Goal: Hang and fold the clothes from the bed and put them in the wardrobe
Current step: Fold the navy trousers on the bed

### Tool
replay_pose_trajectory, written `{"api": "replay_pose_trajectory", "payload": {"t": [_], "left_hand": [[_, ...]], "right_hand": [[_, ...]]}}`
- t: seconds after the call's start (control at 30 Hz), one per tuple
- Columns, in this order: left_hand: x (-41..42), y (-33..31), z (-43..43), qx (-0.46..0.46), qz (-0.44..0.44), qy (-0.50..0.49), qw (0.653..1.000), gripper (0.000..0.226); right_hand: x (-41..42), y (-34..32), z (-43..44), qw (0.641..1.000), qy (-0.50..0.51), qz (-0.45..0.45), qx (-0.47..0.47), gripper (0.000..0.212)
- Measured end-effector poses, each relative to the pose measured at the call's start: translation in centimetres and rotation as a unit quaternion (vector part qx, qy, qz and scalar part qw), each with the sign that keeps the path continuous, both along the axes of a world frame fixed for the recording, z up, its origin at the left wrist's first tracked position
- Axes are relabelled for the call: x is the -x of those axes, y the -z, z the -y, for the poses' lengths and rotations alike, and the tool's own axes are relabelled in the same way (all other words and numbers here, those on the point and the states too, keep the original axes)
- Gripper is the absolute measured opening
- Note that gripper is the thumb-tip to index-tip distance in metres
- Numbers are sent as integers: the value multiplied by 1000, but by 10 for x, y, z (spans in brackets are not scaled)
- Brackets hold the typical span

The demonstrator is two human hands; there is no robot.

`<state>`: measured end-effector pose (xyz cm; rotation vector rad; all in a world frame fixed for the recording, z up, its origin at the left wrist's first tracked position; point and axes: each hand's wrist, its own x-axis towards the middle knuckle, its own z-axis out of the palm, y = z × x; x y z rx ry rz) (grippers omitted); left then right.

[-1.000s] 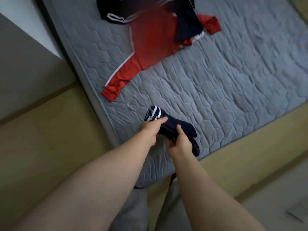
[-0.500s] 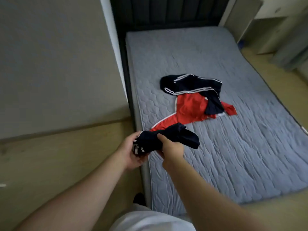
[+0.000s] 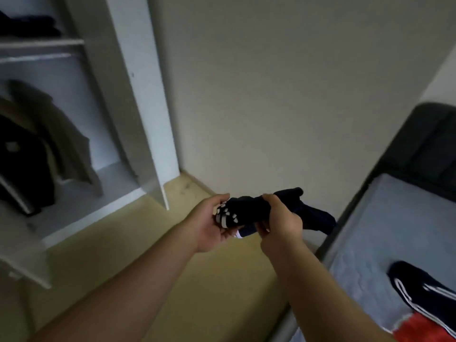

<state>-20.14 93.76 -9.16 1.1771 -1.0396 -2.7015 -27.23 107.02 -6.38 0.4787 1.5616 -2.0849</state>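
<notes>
A bunched navy garment with white stripes (image 3: 249, 212) hangs in the air over the floor, between the bed and the wardrobe. My left hand (image 3: 209, 223) cups its striped end from below. My right hand (image 3: 281, 220) grips its middle from above, and a loose end trails to the right. The open white wardrobe (image 3: 148, 119) stands at the left, with a beige jacket (image 3: 64, 134) and a dark garment (image 3: 24, 164) hanging inside. On the grey mattress (image 3: 394, 230) at the right lie a navy striped piece (image 3: 419, 285) and a red one (image 3: 424, 329).
A dark folded pile (image 3: 27, 25) sits on the wardrobe's upper shelf. The wardrobe's bottom board (image 3: 98, 193) shows pale under the hanging clothes. A beige wall fills the middle, and yellowish floor (image 3: 138, 243) lies below my arms. The dark headboard (image 3: 429, 144) rises at the right.
My view has swung left from the bed toward the wardrobe. Both hands lifted the navy garment off the mattress and carried it over the floor.
</notes>
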Motion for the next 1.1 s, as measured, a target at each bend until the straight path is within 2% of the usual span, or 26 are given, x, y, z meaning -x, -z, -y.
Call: {"api": "replay_pose_trajectory", "payload": {"t": [0.13,0.27,0.47,0.6,0.63,0.7,0.87,0.97,1.1], "left_hand": [[-71,-24,67,-54,-64,-102,991,57],[-123,-25,125,-123,-115,-151,974,71],[-165,-27,238,-79,-174,-232,954,66],[-180,-29,347,1,-181,-263,948,111],[-183,-33,374,1,-194,-267,944,111],[-187,-47,427,-10,-209,-294,933,94],[-190,-86,546,29,-187,-351,917,57],[-188,-101,613,24,-199,-392,898,49],[-183,-130,700,68,-196,-426,881,43]], "right_hand": [[-44,-48,74,993,-112,-27,30,17],[-79,-79,147,981,-179,-57,43,26],[-116,-108,286,960,-260,-77,64,22],[-119,-119,390,950,-290,-81,78,22],[-119,-122,416,947,-298,-79,87,21],[-120,-129,467,940,-315,-73,109,19],[-121,-158,592,924,-351,-67,138,21],[-123,-179,665,909,-378,-76,156,29],[-121,-202,763,885,-420,-95,178,27]]}}
